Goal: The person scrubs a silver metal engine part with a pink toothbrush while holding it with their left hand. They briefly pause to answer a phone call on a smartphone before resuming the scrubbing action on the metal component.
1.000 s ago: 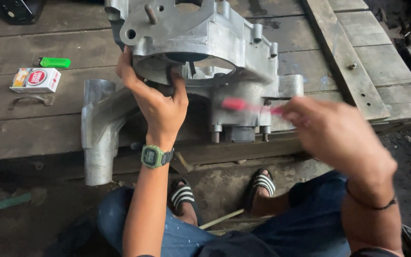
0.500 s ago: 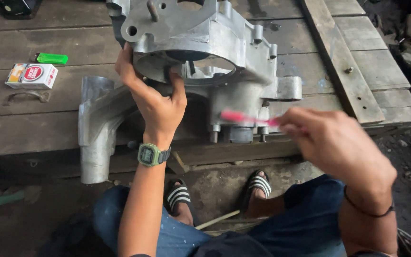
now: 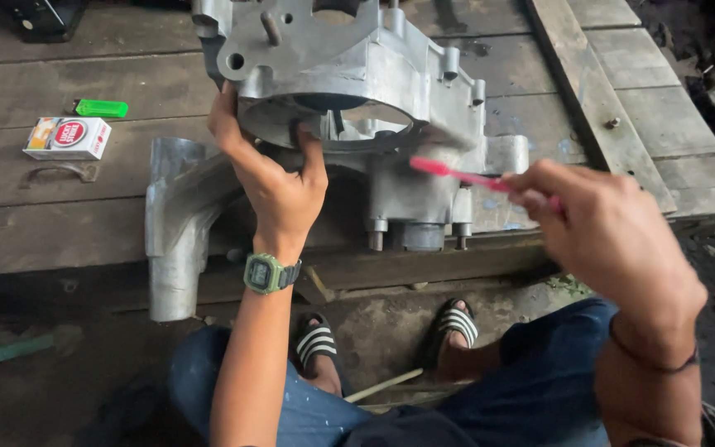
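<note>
A large grey cast-metal engine casing (image 3: 374, 91) rests on a wooden platform (image 3: 59, 223) in front of me. My left hand (image 3: 271, 178), with a green watch on the wrist, grips the rim of the casing's round opening. My right hand (image 3: 614, 232) holds a pink toothbrush (image 3: 457, 175) by its handle. The brush head points left and touches the casing's lower right side.
A second grey metal cover (image 3: 177, 223) lies under the casing at the left. A small white and red box (image 3: 68, 137) and a green lighter (image 3: 101, 108) lie on the planks at left. My sandalled feet (image 3: 457, 323) stand on the dirt below the platform edge.
My right hand with the toothbrush has shifted slightly along the casing's lower right side. My left hand keeps its hold on the rim.
</note>
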